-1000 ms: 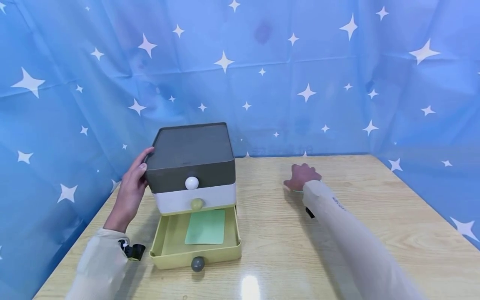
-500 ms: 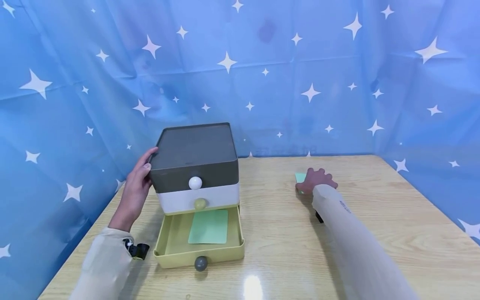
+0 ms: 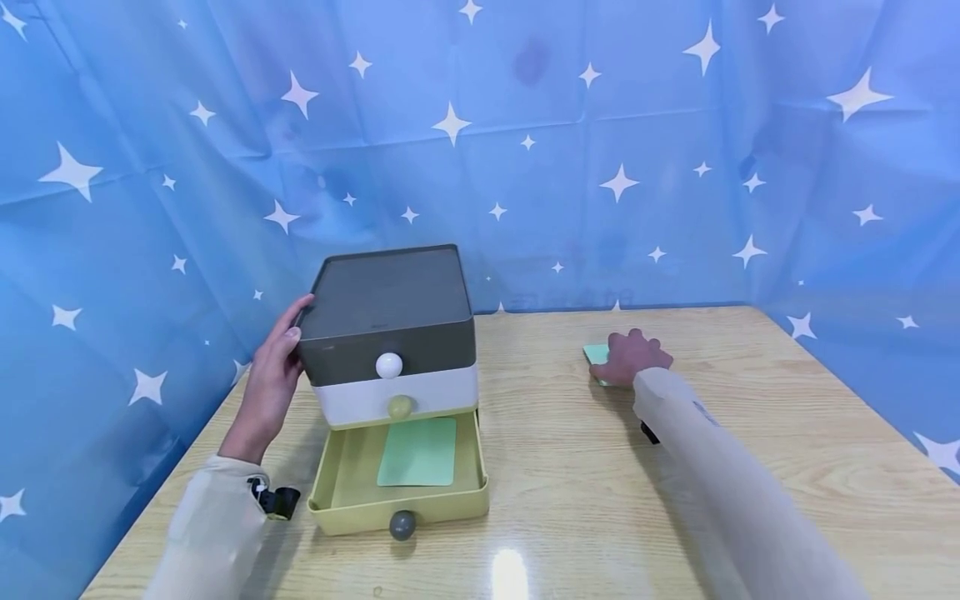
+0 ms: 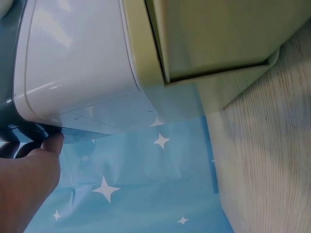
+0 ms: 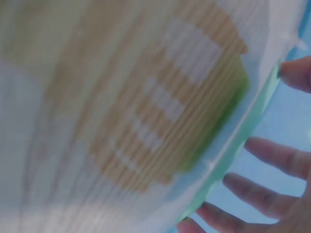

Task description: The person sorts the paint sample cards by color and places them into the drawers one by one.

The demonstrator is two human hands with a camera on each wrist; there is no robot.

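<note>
In the head view a small drawer unit (image 3: 390, 292) stands left of centre, dark grey, white and olive, with its bottom drawer (image 3: 341, 475) pulled out. Inside that drawer lies a mint-green sheet (image 3: 417, 452). My left hand (image 3: 264, 387) rests against the unit's upper left side, its thumb near the front corner. On the table's right side my right hand (image 3: 633, 360) is spread over another mint-green sheet (image 3: 596, 354), mostly hidden beneath it. Extended fingers (image 5: 267, 194) touch this sheet's edge in the right wrist view. Its thickness is unclear.
The light wooden table (image 3: 540, 467) has a glossy surface. Behind it and at both sides hangs a blue curtain (image 3: 525, 192) with white stars. The open drawer's grey knob (image 3: 402, 525) juts toward the front.
My right hand has shifted slightly right, and more of the mint-green sheet shows at its left. My left hand stays on the drawer unit. The head view has shifted a little.
</note>
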